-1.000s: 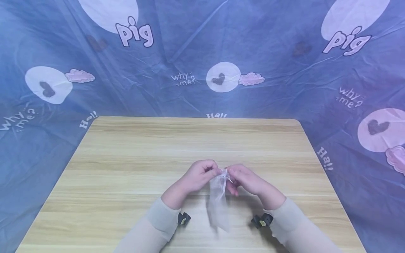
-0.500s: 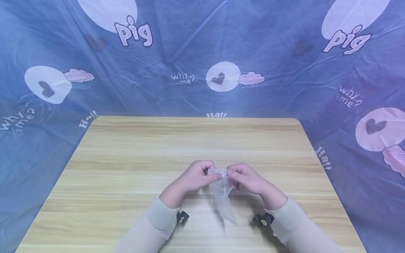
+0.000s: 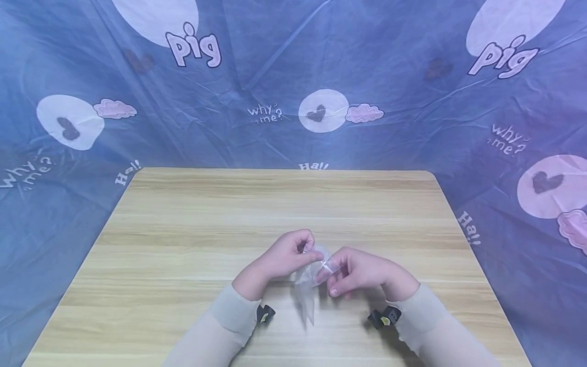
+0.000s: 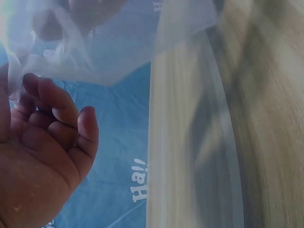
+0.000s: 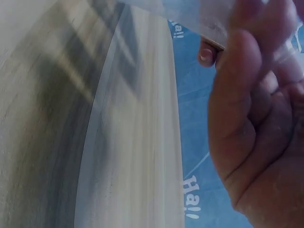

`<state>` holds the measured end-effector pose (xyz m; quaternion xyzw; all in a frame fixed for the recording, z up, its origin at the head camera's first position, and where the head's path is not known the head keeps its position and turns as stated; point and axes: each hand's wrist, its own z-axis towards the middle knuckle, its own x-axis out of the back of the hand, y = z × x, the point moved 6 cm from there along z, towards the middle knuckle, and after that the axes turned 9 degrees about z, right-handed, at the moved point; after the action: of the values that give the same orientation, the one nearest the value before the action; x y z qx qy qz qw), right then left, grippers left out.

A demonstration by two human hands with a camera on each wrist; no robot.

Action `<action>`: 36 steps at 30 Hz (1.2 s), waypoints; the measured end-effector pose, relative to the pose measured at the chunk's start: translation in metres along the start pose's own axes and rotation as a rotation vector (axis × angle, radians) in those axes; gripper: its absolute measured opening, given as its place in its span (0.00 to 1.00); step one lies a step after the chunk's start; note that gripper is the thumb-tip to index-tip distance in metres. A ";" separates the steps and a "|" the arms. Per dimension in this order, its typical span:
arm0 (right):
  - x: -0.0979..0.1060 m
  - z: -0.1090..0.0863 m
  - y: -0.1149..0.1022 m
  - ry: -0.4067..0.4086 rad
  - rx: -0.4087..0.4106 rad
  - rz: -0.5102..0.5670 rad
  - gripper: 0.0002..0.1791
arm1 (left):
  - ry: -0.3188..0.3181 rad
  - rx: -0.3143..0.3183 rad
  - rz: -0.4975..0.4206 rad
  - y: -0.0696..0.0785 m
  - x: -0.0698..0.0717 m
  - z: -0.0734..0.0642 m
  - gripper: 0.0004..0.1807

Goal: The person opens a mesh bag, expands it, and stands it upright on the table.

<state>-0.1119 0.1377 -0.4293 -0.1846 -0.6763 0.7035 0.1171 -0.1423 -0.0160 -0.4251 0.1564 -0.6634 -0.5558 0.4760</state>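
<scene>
A clear, thin plastic bag (image 3: 304, 293) hangs crumpled above the table between my two hands. My left hand (image 3: 286, 257) pinches its upper part between thumb and bent fingers. My right hand (image 3: 364, 270) is at the bag's right side, its bent fingertips showing through the film. The right thumb (image 3: 337, 291) sits below them, apart from the film. Whether those fingers are inside the bag or behind it, I cannot tell. In the left wrist view, the film (image 4: 109, 57) spreads above the left hand (image 4: 42, 142). The right hand (image 5: 259, 123) fills the right wrist view's right side, film above it.
Under both hands lies a light wood-grain table (image 3: 192, 219) with rounded far corners. A blue printed cloth (image 3: 257, 137) hangs behind and beside it. Small black devices sit at both wrists, the left one (image 3: 265, 314) and the right one (image 3: 384, 317), close to the tabletop.
My right hand has left the bag's top edge and moved slightly down, its fingers now showing through the film. The left hand keeps its pinch. The bag's lower end has swung left.
</scene>
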 end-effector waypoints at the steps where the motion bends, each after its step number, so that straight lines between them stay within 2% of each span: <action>1: -0.001 0.000 0.001 -0.003 -0.018 -0.007 0.15 | 0.000 -0.001 0.006 0.000 0.000 0.000 0.19; 5: -0.001 -0.001 0.002 0.031 -0.046 -0.080 0.08 | 0.003 0.000 0.023 -0.002 -0.001 0.001 0.20; 7: -0.001 0.000 0.000 0.033 -0.024 -0.114 0.05 | 0.007 0.002 0.022 -0.003 -0.001 0.001 0.20; 11: 0.001 0.001 -0.003 0.061 -0.004 -0.138 0.15 | 0.021 0.013 0.016 -0.006 -0.001 0.002 0.21; 14: 0.005 0.000 -0.003 0.103 -0.002 -0.150 0.19 | 0.029 0.014 0.010 -0.007 0.000 0.002 0.19; 21: 0.010 -0.002 -0.003 0.188 0.016 -0.083 0.05 | 0.036 -0.004 -0.034 -0.007 0.001 0.000 0.05; 28: 0.015 -0.003 -0.006 0.251 0.083 -0.080 0.06 | 0.027 -0.069 -0.088 -0.007 0.002 0.000 0.12; 33: 0.019 -0.005 -0.005 0.301 0.108 -0.043 0.07 | 0.031 -0.055 -0.125 -0.009 0.002 -0.001 0.15; 36: 0.021 -0.006 -0.005 0.348 0.134 -0.038 0.13 | 0.028 -0.036 -0.127 -0.011 0.002 -0.001 0.16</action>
<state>-0.1286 0.1523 -0.4266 -0.2825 -0.6007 0.7022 0.2575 -0.1461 -0.0215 -0.4340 0.1973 -0.6353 -0.5943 0.4518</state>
